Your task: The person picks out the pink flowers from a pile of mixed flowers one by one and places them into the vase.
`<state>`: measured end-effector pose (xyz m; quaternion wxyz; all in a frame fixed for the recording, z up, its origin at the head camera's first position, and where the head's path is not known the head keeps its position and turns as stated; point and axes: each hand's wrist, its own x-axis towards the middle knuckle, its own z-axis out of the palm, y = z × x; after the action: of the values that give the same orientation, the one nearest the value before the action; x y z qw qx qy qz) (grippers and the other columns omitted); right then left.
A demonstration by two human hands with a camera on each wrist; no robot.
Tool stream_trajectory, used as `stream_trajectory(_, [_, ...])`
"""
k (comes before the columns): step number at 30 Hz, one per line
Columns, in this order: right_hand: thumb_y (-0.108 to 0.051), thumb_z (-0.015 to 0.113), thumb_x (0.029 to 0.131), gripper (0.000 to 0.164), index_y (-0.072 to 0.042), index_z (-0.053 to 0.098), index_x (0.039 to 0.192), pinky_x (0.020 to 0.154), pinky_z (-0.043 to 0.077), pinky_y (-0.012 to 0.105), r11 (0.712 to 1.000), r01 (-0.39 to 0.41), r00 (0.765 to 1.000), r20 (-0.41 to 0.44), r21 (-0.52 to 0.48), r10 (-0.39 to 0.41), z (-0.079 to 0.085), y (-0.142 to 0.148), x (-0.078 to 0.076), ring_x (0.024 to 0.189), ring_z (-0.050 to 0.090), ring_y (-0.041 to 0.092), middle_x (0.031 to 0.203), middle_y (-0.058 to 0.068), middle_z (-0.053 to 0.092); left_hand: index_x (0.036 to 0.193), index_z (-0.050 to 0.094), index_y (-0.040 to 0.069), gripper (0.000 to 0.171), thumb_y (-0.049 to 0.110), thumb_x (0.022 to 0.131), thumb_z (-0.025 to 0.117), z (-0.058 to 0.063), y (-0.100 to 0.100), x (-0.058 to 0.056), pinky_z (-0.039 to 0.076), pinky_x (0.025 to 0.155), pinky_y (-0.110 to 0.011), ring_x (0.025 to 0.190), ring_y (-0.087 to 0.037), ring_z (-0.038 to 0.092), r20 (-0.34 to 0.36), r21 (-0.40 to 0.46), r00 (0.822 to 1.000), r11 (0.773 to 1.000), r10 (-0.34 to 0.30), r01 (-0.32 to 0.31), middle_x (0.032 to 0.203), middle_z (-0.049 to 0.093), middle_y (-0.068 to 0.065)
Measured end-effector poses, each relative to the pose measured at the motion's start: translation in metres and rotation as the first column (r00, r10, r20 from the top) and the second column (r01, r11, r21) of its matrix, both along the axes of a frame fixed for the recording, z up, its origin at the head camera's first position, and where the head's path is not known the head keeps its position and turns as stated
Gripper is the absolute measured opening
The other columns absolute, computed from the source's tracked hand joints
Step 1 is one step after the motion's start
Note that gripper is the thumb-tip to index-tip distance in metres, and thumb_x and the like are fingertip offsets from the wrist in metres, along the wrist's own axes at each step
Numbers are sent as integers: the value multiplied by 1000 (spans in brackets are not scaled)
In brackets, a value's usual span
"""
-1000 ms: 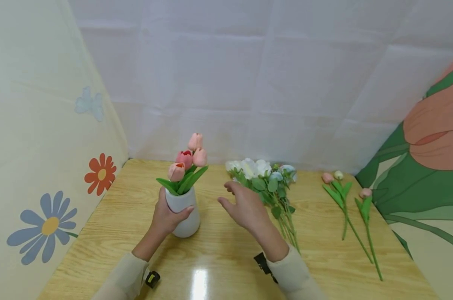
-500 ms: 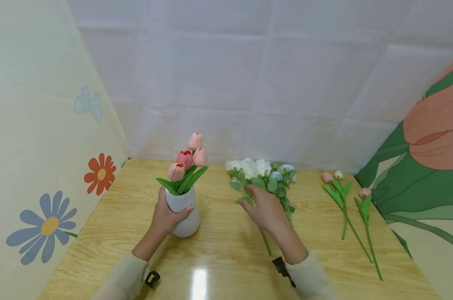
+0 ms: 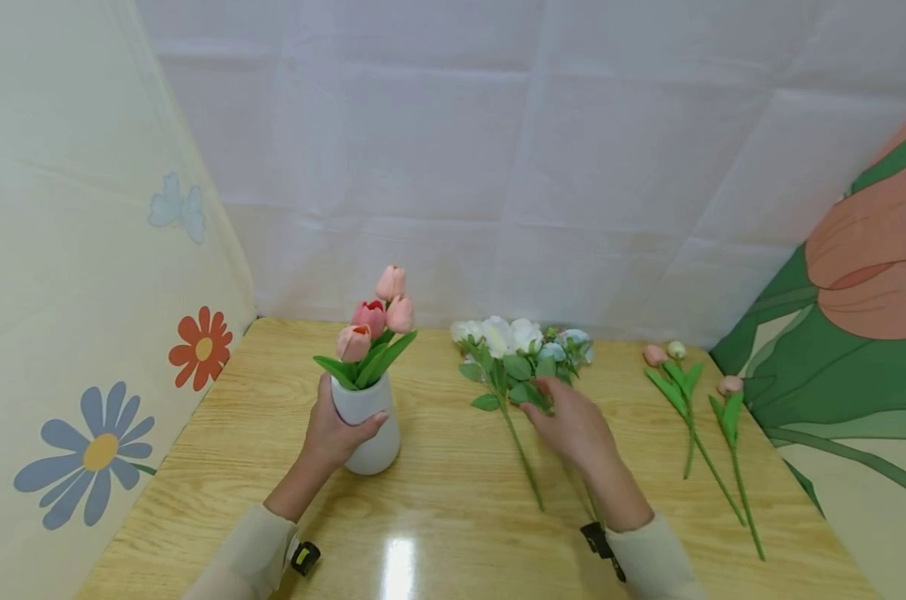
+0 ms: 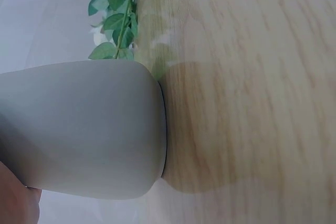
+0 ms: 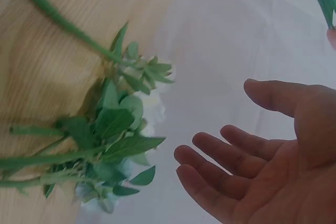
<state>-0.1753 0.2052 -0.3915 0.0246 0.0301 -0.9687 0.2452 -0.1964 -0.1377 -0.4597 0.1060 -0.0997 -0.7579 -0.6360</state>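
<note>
On the left of the table a white vase [image 3: 372, 437] stands upright with several pink tulips [image 3: 370, 318] in it. My left hand [image 3: 336, 429] grips the vase from its left side, thumb across the front. In the left wrist view the vase [image 4: 89, 129] fills the middle, and only part of the hand [image 4: 18, 198] shows. Over the leafy stems of white flowers [image 3: 501, 335] and pale blue flowers [image 3: 573, 340] hovers my right hand [image 3: 578, 425]. The right wrist view shows this hand [image 5: 262, 171] with fingers spread, holding nothing, apart from the leaves [image 5: 113, 121].
At the table's right lie a pink tulip [image 3: 655, 357], a white tulip [image 3: 676, 350] and another pink tulip [image 3: 731, 386] with long stems. A white cloth [image 3: 498, 167] hangs behind the wooden table [image 3: 437, 533]. Flower-printed cloths flank both sides.
My right hand has moved to the right across the flower stems, uncovering one leafy stem to its left. The left hand and the vase have stayed in place.
</note>
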Motion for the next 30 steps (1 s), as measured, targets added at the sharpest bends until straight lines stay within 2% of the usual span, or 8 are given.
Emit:
stream_trajectory(7, [-34, 58, 103, 59, 2, 44, 147, 104, 40, 63, 1000, 21, 999, 30, 1, -21, -3, 24, 4, 132, 47, 49, 147, 27, 48, 145, 30, 8, 88, 7, 77, 86, -1, 0, -1, 47, 96, -54, 115, -33, 56, -23, 0, 1000, 1000, -5, 5, 132, 55, -16])
stream_trajectory(16, [-41, 56, 103, 67, 4, 39, 150, 96, 44, 64, 998, 64, 993, 93, 17, -65, -9, 54, 7, 128, 48, 51, 148, 30, 46, 145, 30, 9, 88, 7, 77, 86, -2, 0, -2, 47, 96, -55, 115, -33, 55, -3, -12, 1000, 1000, 7, -7, 132, 55, -16])
stream_trajectory(24, [-48, 51, 103, 72, 8, 39, 148, 93, 45, 64, 995, 86, 991, 97, 55, -92, -10, 77, 8, 125, 48, 54, 145, 34, 45, 145, 30, 9, 88, 8, 77, 86, -1, 0, -1, 47, 97, -55, 115, -32, 55, -9, -13, 1000, 1000, 7, -7, 133, 55, -16])
stream_trajectory(30, [-41, 54, 103, 68, 10, 40, 145, 88, 47, 62, 991, 104, 990, 83, 82, -111, -13, 92, 9, 120, 51, 54, 142, 36, 46, 144, 31, 8, 85, 8, 78, 85, 1, 1, 0, 46, 97, -55, 115, -33, 55, -15, 1, 1000, 1000, -8, 8, 132, 55, -16])
